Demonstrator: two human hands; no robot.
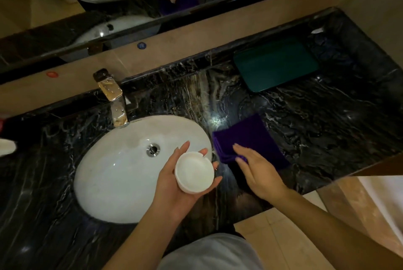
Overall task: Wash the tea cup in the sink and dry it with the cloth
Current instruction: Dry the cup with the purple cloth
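My left hand holds a small white tea cup in its palm, fingers curled round the sides, over the right rim of the white oval sink. A folded purple cloth lies on the black marble counter just right of the sink. My right hand hovers with straight fingers over the cloth's near edge, fingertips at or touching it.
A metal tap stands behind the sink, no water running. The drain is open. A dark green tray lies at the back right of the counter. A mirror runs along the wall behind. The counter's front edge drops to a tiled floor at right.
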